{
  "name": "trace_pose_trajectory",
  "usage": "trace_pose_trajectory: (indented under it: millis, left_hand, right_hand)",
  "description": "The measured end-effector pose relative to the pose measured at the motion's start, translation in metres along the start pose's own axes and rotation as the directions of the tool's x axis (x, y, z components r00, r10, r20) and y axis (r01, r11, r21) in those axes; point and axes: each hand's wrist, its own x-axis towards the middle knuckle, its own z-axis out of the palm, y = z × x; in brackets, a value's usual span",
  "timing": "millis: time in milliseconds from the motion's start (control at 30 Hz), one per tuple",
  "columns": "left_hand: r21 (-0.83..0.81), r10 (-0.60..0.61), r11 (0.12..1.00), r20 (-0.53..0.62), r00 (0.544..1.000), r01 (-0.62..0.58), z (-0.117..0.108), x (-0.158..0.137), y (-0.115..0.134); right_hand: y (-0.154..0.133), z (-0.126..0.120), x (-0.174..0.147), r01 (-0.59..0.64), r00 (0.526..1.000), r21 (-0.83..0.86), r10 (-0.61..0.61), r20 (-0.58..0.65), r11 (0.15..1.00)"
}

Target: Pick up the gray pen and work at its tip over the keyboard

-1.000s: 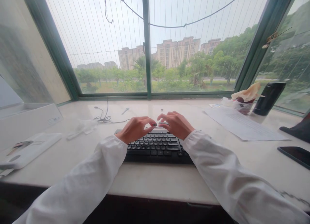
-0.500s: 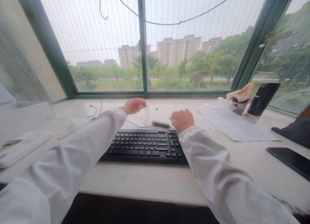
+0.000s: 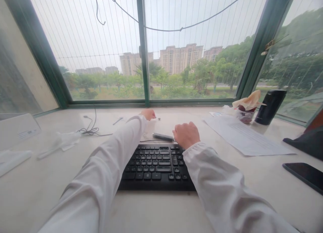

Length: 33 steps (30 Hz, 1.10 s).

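Note:
My left hand (image 3: 148, 114) is at the far side of the counter, near the window. Its fingers are pinched together, and whatever lies between them is hidden. Just right of its fingertips sits a tiny dark-and-light piece (image 3: 159, 118), too small to name. My right hand (image 3: 187, 133) is curled into a fist above the back right corner of a black keyboard (image 3: 153, 184). Its fingertips are hidden from me. A slim grey, pen-like stick (image 3: 163, 137) lies behind the keyboard, its right end close to my right hand.
To the left lie a coiled cable (image 3: 91, 129), a thin grey stick (image 3: 117, 120), clear plastic wrapping (image 3: 67, 139) and a white box (image 3: 20, 127). On the right are printed paper (image 3: 234, 135), a black cylinder (image 3: 270, 107), a bagged cup (image 3: 245, 115) and a phone (image 3: 305, 175).
My left hand has moved right, closer to the tiny piece; the dark bit that showed at its fingertips is now out of sight. My right hand stays fisted. The view has shifted slightly.

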Motion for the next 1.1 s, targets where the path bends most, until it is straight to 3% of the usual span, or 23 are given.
trace_pose_trajectory:
  millis: [333,633,800,1100]
  left_hand:
    - [-0.006,0.013,1.000,0.049,0.999,-0.013,0.007,0.007,0.005]
    - [0.039,0.043,0.998,-0.069,0.997,-0.040,0.006,0.016,0.002]
    - [0.063,0.116,0.992,-0.086,0.990,-0.111,0.012,0.018,0.010]
    - [0.080,0.096,0.993,-0.084,0.992,-0.090,0.015,0.019,0.016]
  right_hand:
    - [-0.004,0.002,0.000,0.008,1.000,0.004,-0.008,0.006,1.000]
    - [-0.004,-0.001,0.001,0.005,1.000,0.011,-0.005,0.007,1.000]
    - [-0.004,0.000,0.001,0.007,1.000,0.018,-0.006,-0.009,1.000]
    - [-0.004,0.001,0.000,0.005,1.000,0.019,-0.005,-0.001,1.000]
